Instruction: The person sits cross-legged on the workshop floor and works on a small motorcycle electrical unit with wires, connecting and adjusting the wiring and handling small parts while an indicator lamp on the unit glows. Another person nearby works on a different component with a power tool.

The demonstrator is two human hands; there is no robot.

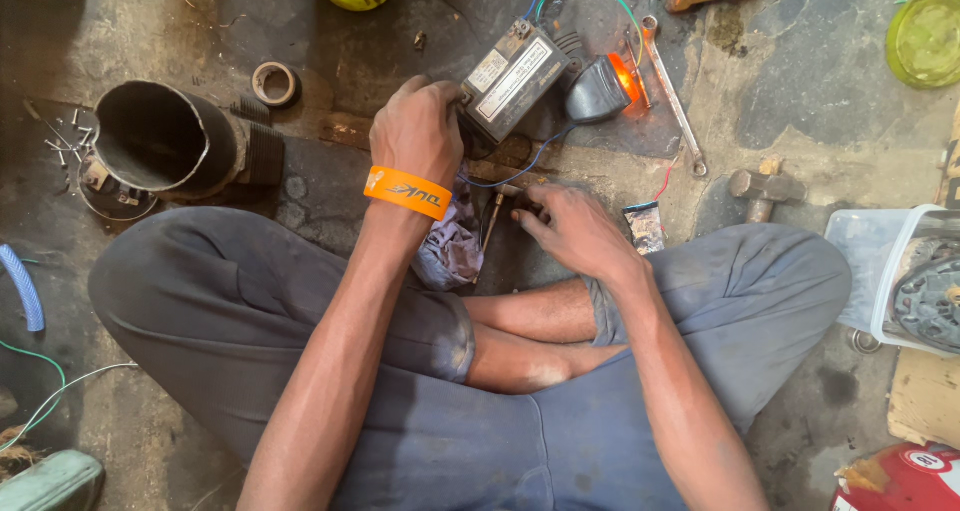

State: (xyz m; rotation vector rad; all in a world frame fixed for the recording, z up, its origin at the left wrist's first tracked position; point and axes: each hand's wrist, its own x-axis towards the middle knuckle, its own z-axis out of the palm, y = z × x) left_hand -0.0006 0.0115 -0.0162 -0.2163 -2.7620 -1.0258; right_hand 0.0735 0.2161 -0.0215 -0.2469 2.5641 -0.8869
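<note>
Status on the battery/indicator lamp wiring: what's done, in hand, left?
Done: the orange lamp glows, with wires running to the small black battery. In hand: left hand grips the battery's near end; right hand pinches a small metal part, hard to identify, beside the blue wire. Left: wrench and hammer lie unused on the floor; wiring remains loose.

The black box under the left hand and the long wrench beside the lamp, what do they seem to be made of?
The black box looks like matte moulded plastic: dull dark walls with a pale paper label on top. The wrench looks like bare steel: grey, slightly shiny, with worn dull patches.
</note>
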